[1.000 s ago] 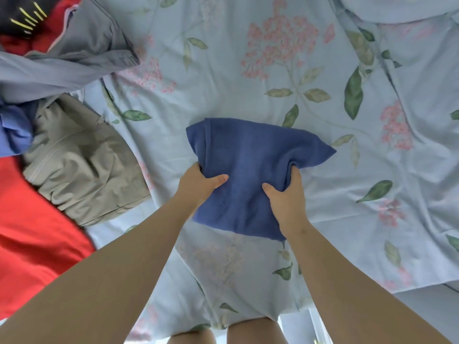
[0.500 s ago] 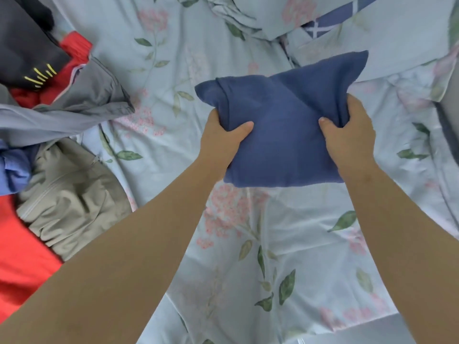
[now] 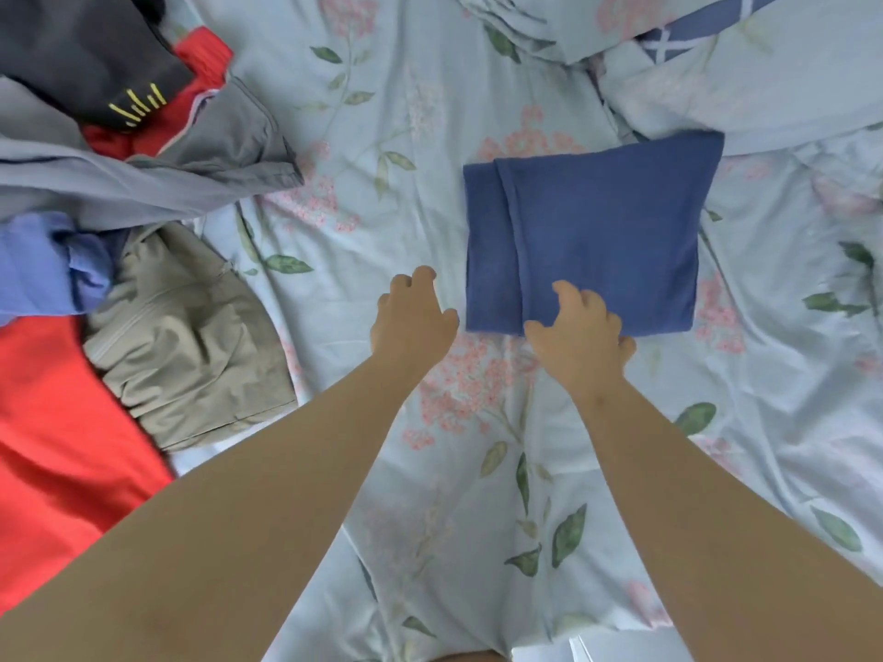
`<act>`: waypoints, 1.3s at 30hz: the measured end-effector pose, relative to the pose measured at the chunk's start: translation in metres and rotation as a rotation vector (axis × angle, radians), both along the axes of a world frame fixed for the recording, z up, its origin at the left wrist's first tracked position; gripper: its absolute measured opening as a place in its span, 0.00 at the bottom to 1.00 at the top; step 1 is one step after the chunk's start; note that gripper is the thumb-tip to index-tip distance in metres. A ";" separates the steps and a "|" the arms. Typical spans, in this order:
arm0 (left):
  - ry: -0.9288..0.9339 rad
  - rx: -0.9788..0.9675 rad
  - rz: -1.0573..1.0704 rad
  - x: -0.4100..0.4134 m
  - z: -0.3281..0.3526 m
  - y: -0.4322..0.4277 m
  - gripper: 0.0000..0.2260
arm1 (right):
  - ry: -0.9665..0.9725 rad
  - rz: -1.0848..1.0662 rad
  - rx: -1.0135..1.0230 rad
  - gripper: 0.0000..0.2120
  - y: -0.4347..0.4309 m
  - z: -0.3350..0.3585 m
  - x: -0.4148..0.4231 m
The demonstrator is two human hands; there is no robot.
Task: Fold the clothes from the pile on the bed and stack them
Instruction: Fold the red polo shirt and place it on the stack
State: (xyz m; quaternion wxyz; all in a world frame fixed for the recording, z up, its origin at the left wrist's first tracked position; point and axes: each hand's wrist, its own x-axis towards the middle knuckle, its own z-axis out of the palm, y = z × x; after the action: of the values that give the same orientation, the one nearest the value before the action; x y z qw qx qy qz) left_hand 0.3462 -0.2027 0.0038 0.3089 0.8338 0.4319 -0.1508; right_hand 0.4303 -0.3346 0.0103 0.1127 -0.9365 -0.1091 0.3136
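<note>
The left hand (image 3: 413,317) has a slack, empty grip: its fingers are loosely bent and apart, and it holds nothing. It sits over the sheet (image 3: 382,183) just beside the near left corner of the folded blue cloth (image 3: 602,231). The right hand (image 3: 580,332) lies over the cloth's near edge with its fingers loosely bent and spread, its grip not closed on the fabric. Whether the fingertips press on the cloth cannot be told.

The bed (image 3: 478,518) is covered by the pale blue sheet, printed with pink flowers and green leaves. Rumpled bedding (image 3: 764,88) in the same print is bunched at the far right. The pile of clothes (image 3: 143,179) is heaped at the left, well apart from the cloth. It includes a red piece (image 3: 48,422), a khaki one (image 3: 191,336) and a dark one with yellow stitching (image 3: 86,54).

The blue cloth lies flat, right of centre, its long axis running left to right. A narrow folded band runs along its left side, and its far right corner meets the bedding.
</note>
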 end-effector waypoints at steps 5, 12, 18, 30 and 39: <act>0.079 0.099 -0.010 -0.077 0.010 0.030 0.19 | 0.047 0.175 0.065 0.25 0.043 0.007 -0.063; 0.134 0.217 0.008 -0.203 0.004 0.075 0.18 | 0.166 0.360 0.126 0.25 0.108 0.004 -0.165; 0.149 0.281 -0.027 -0.305 -0.002 0.111 0.19 | 0.236 0.415 0.134 0.24 0.158 -0.004 -0.254; 0.084 0.303 0.193 -0.425 -0.022 0.184 0.25 | 0.326 0.190 0.393 0.20 0.244 -0.023 -0.363; -0.277 -0.095 0.719 -0.421 -0.025 0.239 0.38 | 0.483 -0.259 0.603 0.30 0.307 -0.030 -0.370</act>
State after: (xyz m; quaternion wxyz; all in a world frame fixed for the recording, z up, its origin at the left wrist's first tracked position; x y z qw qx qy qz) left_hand -0.0752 0.0366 -0.0208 0.4357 0.6264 0.6434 0.0616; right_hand 0.0600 -0.0279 -0.0198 0.4430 -0.7670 -0.0477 0.4617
